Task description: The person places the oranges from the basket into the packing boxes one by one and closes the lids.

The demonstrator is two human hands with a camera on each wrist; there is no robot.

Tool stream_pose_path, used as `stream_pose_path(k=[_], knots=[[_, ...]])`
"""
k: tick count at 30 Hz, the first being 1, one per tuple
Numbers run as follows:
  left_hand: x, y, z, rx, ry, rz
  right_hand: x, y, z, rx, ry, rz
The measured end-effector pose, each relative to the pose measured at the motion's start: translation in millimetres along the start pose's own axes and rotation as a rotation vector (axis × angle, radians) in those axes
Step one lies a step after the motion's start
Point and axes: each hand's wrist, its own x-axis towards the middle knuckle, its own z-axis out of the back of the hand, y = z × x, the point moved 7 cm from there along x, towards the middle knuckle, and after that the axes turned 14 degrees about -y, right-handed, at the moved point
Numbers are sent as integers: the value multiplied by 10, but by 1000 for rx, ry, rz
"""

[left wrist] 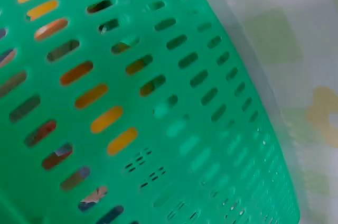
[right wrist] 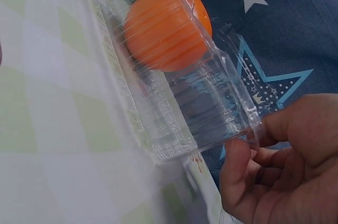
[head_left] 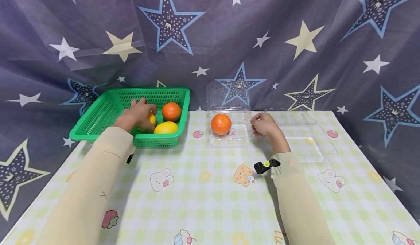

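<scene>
In the head view, my left hand (head_left: pixel 139 113) reaches into a green basket (head_left: pixel 157 140) and curls its fingers round a lemon (head_left: pixel 151 119). Beside that lemon lie a second lemon (head_left: pixel 166 128) and a red-orange round fruit (head_left: pixel 171 112). My right hand (head_left: pixel 265 124) pinches the right rim of a clear plastic clamshell box (head_left: pixel 229 141), whose lid stands up at the back. An orange (head_left: pixel 221 124) sits in the left part of this box. Up close in the right wrist view, thumb and fingers hold the box's corner. The basket's slotted wall (left wrist: pixel 158 102) fills most of the left wrist view.
To the right lies another clear plastic box (head_left: pixel 303 148), its lid folded open behind it. A checked cloth (head_left: pixel 197 201) with cartoon prints covers the table. Behind the table's back edge hangs a dark curtain (head_left: pixel 210 37) with stars.
</scene>
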Motion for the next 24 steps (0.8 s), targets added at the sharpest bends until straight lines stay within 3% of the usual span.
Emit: stream_pose_path(k=[11,24], knots=[[34,-31,221,-20,-92,23,-24,19,12,1,9,5],[73,-458,492,15,-201,-49,-17,23,9,-26,6,7]])
